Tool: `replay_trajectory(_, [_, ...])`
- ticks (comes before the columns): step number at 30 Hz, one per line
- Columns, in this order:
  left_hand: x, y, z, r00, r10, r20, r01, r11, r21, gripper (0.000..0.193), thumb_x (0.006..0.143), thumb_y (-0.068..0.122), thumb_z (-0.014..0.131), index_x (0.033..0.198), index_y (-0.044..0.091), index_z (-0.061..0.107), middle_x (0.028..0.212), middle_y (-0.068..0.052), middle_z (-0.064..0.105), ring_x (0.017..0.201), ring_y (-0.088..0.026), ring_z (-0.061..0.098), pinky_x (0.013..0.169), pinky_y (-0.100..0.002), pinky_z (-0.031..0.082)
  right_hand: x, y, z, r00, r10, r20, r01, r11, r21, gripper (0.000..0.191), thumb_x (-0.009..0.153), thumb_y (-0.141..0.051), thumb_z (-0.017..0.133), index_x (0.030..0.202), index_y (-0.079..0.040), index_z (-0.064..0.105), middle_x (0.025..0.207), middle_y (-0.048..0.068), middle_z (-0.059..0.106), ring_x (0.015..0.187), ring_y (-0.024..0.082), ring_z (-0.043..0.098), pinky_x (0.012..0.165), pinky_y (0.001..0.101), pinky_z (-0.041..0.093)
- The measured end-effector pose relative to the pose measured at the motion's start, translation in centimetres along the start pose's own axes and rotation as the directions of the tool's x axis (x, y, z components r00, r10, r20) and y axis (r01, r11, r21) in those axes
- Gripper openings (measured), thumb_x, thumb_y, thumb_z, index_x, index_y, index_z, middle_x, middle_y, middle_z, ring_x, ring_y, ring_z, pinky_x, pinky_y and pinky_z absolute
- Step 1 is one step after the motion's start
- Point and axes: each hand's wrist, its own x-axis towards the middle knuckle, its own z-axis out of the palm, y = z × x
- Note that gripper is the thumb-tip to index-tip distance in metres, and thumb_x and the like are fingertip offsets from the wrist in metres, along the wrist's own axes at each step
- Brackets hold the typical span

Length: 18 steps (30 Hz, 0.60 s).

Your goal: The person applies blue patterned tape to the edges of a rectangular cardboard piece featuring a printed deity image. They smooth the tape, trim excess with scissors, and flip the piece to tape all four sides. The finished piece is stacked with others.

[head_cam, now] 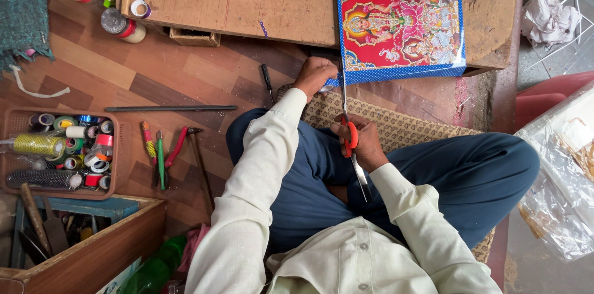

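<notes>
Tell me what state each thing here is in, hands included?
Left hand: closed on the picture's lower left corner.
Right hand: gripping the scissors' orange handles.
Scissors: blades pointing up at the picture's bottom edge; open or shut, hard to tell.
Picture: lying flat on the wooden board, plastic-wrapped.
Board: lying on the floor.
Basket: full of thread spools.
Pliers: lying on the floor, untouched.
</notes>
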Motion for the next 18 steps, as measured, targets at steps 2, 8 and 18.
replay_trajectory(2, [-0.1, 0.4, -0.4, 0.995, -0.094, 0.012, 0.095, 0.995, -0.014, 0.019, 0.081, 0.015, 0.069, 0.083, -0.004, 0.073, 0.075, -0.007, 0.069, 0.060, -0.013, 0.063, 0.048, -0.031, 0.050, -0.2, -0.1, 0.1, 0.999, -0.031, 0.015, 0.031, 0.999, -0.013, 0.032, 0.081, -0.013, 0.083, 0.106, 0.003, 0.070, 0.060, 0.003, 0.059, 0.039, 0.010, 0.051, 0.036, 0.0245, 0.042])
replay_trajectory(8, [-0.9, 3.0, -1.4, 0.983, 0.115, -0.144, -0.073, 0.961, 0.267, 0.036, 0.081, 0.016, 0.067, 0.112, 0.001, 0.073, 0.088, -0.011, 0.074, 0.079, -0.020, 0.072, 0.068, -0.034, 0.057, -2.0, -0.5, -0.9, 0.991, -0.109, 0.075, 0.132, 0.779, -0.613, 0.046, 0.075, -0.019, 0.093, 0.109, 0.001, 0.069, 0.069, 0.010, 0.066, 0.058, 0.022, 0.061, 0.051, 0.0355, 0.050])
replay_trajectory(18, [1.9, 8.3, -5.6, 0.752, 0.646, -0.131, -0.144, 0.355, 0.924, 0.097, 0.083, -0.010, 0.072, 0.166, 0.011, 0.026, 0.132, -0.013, 0.065, 0.121, -0.031, 0.065, 0.108, -0.043, 0.051, -4.4, -2.3, -5.9, 0.962, -0.079, 0.260, 0.260, -0.008, -0.965, 0.052, 0.078, -0.020, 0.082, 0.125, -0.014, 0.061, 0.097, 0.016, 0.069, 0.090, 0.037, 0.071, 0.077, 0.0471, 0.057])
